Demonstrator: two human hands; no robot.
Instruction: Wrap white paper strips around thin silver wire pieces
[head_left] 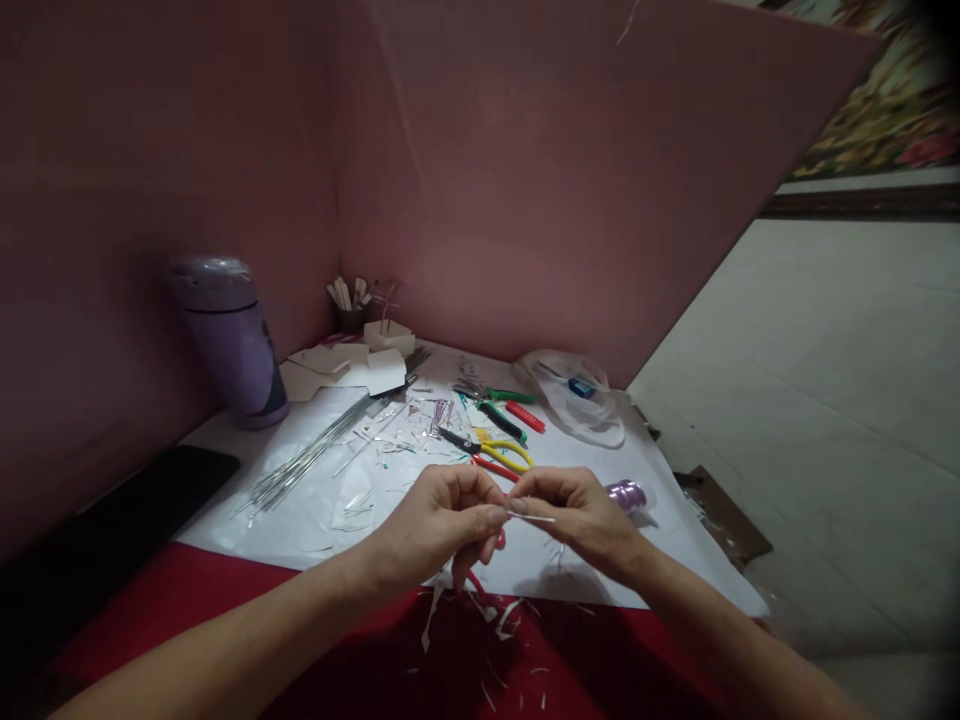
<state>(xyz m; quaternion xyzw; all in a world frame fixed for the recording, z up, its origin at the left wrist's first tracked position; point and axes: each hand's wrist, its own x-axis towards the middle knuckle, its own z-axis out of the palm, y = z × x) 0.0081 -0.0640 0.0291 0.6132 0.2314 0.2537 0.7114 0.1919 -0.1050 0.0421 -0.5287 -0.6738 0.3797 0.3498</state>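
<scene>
My left hand (442,522) and my right hand (581,515) meet fingertip to fingertip above the front part of the white sheet (660,560). Both pinch a thin white strip (534,517), whose free end sticks out to the right under my right fingers. Just behind the hands lie pliers with yellow and red handles (510,455). A purple spool (626,494) is beside my right hand. Part of a red object shows below my left fingers, mostly hidden.
Green-handled pliers (502,420), a red piece (526,416) and a clear plastic bag (600,425) lie farther back. At left are a bundle of wires (307,460), a purple tumbler (236,350) and a dark flat object (150,510). Scraps are scattered around.
</scene>
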